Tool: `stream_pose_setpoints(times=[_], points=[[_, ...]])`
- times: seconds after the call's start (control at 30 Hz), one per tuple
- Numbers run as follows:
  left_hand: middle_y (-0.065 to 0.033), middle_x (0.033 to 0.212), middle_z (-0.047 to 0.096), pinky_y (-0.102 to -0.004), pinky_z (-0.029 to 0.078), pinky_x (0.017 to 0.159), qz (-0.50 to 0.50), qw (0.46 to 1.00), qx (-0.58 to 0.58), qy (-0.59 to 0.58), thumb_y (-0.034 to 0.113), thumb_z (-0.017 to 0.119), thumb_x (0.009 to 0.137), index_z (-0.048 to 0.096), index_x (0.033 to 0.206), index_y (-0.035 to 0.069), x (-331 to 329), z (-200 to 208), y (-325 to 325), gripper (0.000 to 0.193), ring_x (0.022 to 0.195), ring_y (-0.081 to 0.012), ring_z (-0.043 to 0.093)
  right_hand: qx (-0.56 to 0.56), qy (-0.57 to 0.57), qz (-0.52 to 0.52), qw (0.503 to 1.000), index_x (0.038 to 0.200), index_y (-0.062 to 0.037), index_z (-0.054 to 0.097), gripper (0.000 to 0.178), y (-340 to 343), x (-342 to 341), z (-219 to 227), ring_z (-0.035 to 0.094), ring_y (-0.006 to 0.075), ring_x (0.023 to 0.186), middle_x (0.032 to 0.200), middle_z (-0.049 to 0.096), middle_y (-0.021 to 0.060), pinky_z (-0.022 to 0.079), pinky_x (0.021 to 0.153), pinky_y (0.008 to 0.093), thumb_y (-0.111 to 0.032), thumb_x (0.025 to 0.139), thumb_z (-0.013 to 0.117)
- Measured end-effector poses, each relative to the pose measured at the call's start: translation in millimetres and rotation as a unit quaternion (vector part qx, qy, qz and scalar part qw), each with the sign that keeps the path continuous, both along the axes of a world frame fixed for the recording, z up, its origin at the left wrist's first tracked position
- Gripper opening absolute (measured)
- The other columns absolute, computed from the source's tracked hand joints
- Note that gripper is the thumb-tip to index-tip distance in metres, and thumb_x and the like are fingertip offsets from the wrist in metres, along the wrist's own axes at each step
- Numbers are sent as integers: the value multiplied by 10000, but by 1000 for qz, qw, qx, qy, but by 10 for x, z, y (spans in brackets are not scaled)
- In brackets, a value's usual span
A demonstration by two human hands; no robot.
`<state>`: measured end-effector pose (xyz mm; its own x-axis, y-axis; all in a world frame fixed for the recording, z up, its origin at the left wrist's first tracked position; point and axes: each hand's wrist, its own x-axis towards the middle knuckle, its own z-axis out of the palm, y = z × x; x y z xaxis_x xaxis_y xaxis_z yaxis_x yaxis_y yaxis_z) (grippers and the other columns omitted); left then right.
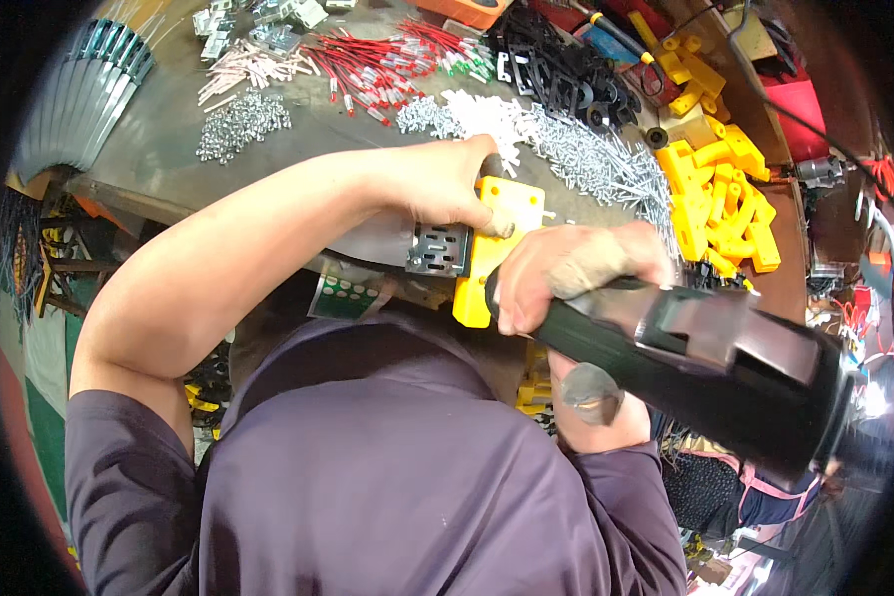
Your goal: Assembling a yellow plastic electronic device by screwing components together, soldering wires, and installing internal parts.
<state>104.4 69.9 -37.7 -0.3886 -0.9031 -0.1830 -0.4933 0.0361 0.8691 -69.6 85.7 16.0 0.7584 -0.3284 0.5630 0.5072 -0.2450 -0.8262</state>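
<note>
My left hand [447,189] is closed on a yellow plastic handle [479,273] at the table's near edge, thumb pressed on top. A slotted metal plate [437,250] sits against the handle's left side, and a flat, pale blade-like sheet [372,238] extends left from it. My right hand [576,266] is wrapped round the narrow end of a black power tool [685,368], blurred by motion, whose thick end points to the lower right. The tool's near end lies beside the handle. Whether they touch is hidden by my fingers.
Piles of silver screws [606,164], small nuts [243,124], red-wired parts [368,65] and black plastic pieces [566,84] cover the far table. Yellow plastic parts [730,199] are heaped at the right. Fanned metal blades [79,99] stand at the far left.
</note>
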Motion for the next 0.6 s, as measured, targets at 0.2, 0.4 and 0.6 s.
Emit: stream_pose_setpoints(times=[0.2, 0.4, 0.6], points=[[-253, 1099, 571, -327, 462, 833, 9, 1000, 27, 2, 260, 735, 687, 310, 1330, -96, -11, -7, 7, 849, 1000, -277, 579, 22, 59, -120, 991, 764, -10, 500, 243, 208, 45, 41, 502, 247, 423, 537, 522, 158, 430, 410, 339, -205, 901, 548], [-250, 1074, 574, -332, 468, 805, 18, 1000, 18, 14, 257, 742, 683, 338, 1293, -97, 7, -14, 15, 813, 962, -271, 585, 162, 146, -153, 964, 711, -2, 605, 348, 246, 26, 34, 548, 249, 469, 568, 579, 175, 453, 447, 327, -325, 843, 609], [-241, 1038, 583, -335, 473, 780, 12, 1000, 8, 21, 314, 785, 685, 369, 1235, -101, -16, -52, -5, 805, 935, -263, 586, 50, 72, -174, 981, 964, -29, 550, 469, -41, 50, 139, 535, 206, 521, 630, 540, 105, 444, 516, 326, -472, 815, 587]])
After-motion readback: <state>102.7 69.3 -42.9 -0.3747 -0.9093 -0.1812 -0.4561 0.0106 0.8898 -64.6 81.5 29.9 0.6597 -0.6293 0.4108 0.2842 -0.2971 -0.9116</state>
